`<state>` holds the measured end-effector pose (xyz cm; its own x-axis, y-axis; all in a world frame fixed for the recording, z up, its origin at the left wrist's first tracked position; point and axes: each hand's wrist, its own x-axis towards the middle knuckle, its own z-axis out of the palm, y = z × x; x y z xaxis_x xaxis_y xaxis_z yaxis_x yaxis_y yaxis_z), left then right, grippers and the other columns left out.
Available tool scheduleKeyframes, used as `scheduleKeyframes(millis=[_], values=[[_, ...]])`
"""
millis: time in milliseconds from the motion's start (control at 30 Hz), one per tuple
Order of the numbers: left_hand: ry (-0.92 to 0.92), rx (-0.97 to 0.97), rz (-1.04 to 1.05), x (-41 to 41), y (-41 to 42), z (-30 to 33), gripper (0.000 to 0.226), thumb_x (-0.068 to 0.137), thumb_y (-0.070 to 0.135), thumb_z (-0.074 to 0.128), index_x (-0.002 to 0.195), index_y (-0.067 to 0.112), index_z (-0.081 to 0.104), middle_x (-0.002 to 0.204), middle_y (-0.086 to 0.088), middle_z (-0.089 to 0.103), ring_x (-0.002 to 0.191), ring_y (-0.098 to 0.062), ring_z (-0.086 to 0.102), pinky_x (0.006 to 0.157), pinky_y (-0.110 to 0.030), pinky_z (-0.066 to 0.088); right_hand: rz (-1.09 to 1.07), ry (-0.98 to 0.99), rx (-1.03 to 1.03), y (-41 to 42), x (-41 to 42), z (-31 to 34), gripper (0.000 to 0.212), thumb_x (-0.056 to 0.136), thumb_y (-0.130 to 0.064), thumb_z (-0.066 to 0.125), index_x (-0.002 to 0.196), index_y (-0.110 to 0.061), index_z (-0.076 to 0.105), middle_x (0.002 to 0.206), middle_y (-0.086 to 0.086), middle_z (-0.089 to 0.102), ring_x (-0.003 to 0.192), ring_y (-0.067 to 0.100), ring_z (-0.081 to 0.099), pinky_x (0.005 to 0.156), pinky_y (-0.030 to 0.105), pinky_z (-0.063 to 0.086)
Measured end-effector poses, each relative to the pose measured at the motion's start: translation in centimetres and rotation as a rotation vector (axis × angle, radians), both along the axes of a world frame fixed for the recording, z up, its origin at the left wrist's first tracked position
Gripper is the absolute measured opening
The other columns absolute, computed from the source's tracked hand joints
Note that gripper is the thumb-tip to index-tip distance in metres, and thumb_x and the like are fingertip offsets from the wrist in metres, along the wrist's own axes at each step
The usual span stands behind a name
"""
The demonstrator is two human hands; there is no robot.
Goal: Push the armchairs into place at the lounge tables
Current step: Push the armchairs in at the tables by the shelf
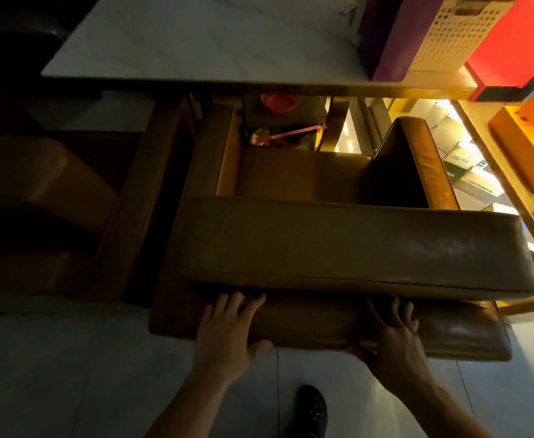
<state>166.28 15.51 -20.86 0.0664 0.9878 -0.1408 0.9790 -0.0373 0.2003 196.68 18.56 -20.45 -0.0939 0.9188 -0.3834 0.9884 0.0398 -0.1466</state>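
Pressing flat against the back of a brown leather armchair [338,245], both hands sit at the lower half of the view: the left hand [227,330] at about 7 o'clock from the chair's centre, the right hand [395,339] at about 5 o'clock. Each hand is spread, fingers extended and laid up over the chair's rear panel, with the thumb hooked under the panel's lower edge; neither is curled into a fist, so the hold is a loose clasp of that edge. The left fingertips [240,298] reach just under the overhang of the thick padded backrest top, and the right fingertips [395,303] do the same.

The armchair stands at 12 o'clock from the hands, its seat facing away toward a lounge table [196,42] whose pale, marble-veined top has a thin gold-coloured edge. The front of the seat lies beneath that edge. The chair is boxy, with squared cushions, piped seams and a smooth, slightly glossy hide that catches light on its right armrest [424,159]. A second armchair [53,191] of the same brown leather sits at 9 o'clock, just beside the first, in deep shadow.

On the table's far right stand a purple box [389,39] and a white perforated box [446,33], with a red box [512,42] at 1 o'clock. The floor [69,374] is pale, smooth tile, and a dark shoe [311,409] rests on it at 6 o'clock
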Motion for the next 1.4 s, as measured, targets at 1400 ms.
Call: scheduleKeyframes(millis=[1400], values=[[-0.08, -0.024, 0.12, 0.8, 8.6, 0.1, 0.085, 0.078, 0.059, 0.07, 0.148, 0.039, 0.027, 0.137, 0.009, 0.035, 0.126, -0.021, 0.029, 0.11, -0.039, 0.033, 0.084, -0.165, 0.116, 9.2, -1.0, 0.2, 0.103, 0.077, -0.08, 0.049, 0.157, -0.024, 0.014, 0.156, 0.029, 0.02, 0.143, 0.051, 0.014, 0.115, 0.059, 0.027]])
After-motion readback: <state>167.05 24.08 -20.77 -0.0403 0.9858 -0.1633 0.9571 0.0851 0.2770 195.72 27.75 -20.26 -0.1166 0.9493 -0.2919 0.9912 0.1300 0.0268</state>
